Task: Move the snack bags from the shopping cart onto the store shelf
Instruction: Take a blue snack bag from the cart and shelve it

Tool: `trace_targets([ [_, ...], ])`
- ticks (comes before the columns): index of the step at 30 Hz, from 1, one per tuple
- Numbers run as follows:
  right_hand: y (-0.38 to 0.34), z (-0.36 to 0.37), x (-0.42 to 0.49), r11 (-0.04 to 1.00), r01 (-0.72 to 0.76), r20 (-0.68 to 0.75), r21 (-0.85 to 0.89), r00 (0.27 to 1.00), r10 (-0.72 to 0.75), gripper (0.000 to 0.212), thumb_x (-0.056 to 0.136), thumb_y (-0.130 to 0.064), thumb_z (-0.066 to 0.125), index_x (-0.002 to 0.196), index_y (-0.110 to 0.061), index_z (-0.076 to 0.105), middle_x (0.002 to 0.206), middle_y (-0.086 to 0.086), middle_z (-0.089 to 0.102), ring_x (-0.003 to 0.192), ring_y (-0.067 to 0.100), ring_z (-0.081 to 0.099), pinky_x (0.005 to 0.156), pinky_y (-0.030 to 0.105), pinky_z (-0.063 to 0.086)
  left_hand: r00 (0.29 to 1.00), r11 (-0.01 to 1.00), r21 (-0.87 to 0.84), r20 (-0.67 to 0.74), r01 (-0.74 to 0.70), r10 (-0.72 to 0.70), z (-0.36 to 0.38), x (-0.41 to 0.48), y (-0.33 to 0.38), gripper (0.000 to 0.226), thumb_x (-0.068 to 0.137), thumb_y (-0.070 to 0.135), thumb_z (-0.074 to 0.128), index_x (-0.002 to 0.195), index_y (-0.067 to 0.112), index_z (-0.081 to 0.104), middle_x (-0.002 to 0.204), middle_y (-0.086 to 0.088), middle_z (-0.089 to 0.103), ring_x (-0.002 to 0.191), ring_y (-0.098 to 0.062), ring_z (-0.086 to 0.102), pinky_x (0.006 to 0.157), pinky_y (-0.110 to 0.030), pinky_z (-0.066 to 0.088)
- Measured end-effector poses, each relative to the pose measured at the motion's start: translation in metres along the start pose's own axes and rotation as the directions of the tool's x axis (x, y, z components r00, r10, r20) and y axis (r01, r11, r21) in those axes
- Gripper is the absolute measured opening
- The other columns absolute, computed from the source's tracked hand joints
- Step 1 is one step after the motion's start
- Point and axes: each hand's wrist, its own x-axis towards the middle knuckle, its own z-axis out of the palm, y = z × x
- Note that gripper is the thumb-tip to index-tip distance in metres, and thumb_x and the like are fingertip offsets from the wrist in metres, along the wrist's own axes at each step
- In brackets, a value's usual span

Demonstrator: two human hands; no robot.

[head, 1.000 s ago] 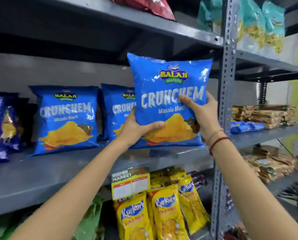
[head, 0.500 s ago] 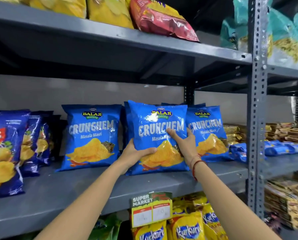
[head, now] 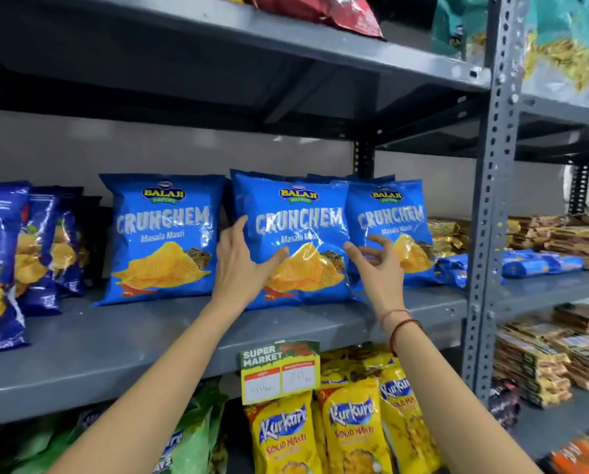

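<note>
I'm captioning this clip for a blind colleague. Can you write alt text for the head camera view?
Two bare hands reach to a blue chip bag standing on a grey store shelf: the left hand rests on its lower left edge, the right hand is open just beside it. Matching blue bags stand either side; yellow snack bags hang below.

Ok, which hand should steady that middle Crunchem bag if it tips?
Left, probably. The left hand already rests on the middle Crunchem bag, thumb across its front, while the right hand hangs open just off it.
</note>
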Motion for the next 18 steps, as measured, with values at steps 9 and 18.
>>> trace_targets([
  [9, -0.004, -0.099, -0.057, 1.000, 0.019, -0.192, 0.002, 0.981, -0.018, 0.018, 0.084, -0.024, 0.069, 0.099, -0.022, 0.059, 0.083, -0.001, 0.067, 0.083, 0.017, 0.064, 0.089, 0.050, 0.050, 0.936, 0.924, -0.178, 0.041, -0.338, 0.350, 0.058, -0.082, 0.069, 0.044, 0.081, 0.030, 0.062, 0.121, 0.019, 0.048, 0.120, -0.004, 0.051, 0.112, -0.016, 0.047, 0.096, -0.011, 0.031],
  [18, 0.086, -0.231, -0.168, 0.933, -0.318, -0.406, -0.170, 0.885, 0.228, 0.028, 0.085, -0.029, 0.069, 0.106, -0.011, 0.060, 0.086, 0.010, 0.068, 0.080, 0.015, 0.067, 0.067, 0.025, 0.055, 0.812, 0.934, -0.327, 0.501, -0.141, 0.298, 0.188, -0.216, 0.056, 0.037, 0.079, 0.018, 0.065, 0.113, 0.008, 0.056, 0.112, -0.012, 0.060, 0.107, -0.026, 0.055, 0.096, -0.038, 0.043],
])
